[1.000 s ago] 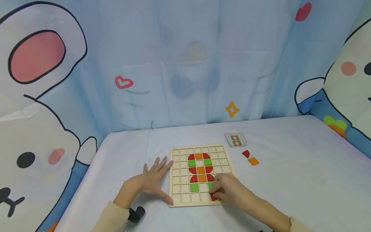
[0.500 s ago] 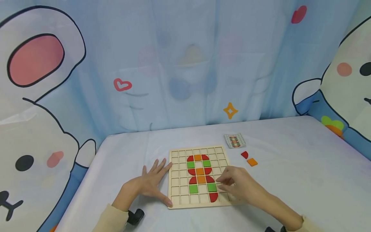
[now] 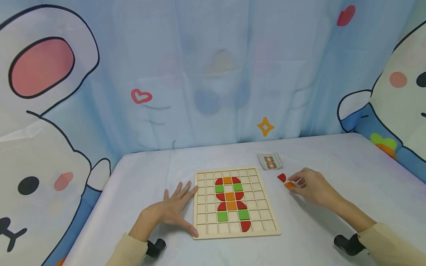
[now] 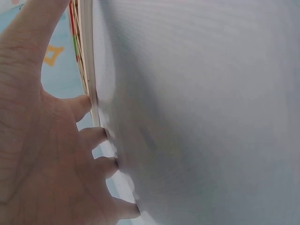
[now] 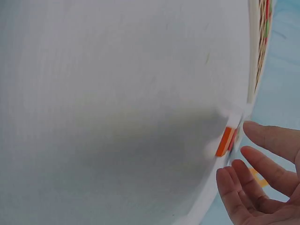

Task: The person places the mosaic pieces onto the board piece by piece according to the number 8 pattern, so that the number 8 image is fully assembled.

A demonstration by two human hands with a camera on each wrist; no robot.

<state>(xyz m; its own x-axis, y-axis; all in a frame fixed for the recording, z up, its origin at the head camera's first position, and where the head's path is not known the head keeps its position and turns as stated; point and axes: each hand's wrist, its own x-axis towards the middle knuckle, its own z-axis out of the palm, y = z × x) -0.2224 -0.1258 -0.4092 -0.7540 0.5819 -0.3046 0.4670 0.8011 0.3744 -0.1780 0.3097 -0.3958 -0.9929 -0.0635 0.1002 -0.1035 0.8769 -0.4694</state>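
Observation:
A wooden grid board (image 3: 266, 214) lies on the white table, with red rounded pieces and orange and green square tiles making a figure in its middle columns. A red piece (image 3: 245, 226) sits lowest, under the right green tile. My left hand (image 3: 174, 212) is spread at the board's left side, its thumb and a fingertip at the edge. To the right of the board, my right hand (image 3: 313, 187) is over a loose orange square tile (image 5: 226, 141), thumb and index finger spread apart close to it. Beside that tile lies a red rounded piece (image 3: 281, 177).
Behind the loose pieces lies a small pattern card (image 3: 270, 161) printed with a similar coloured figure on a grid. A blue curtain (image 3: 213, 92) with cartoon prints hangs along the table's far edge. Black wrist cameras (image 3: 349, 244) are worn on both wrists.
My right hand let go of the red piece at the bottom of the figure, then moved right and away to the loose orange tile. My left hand has stayed at the board's edge.

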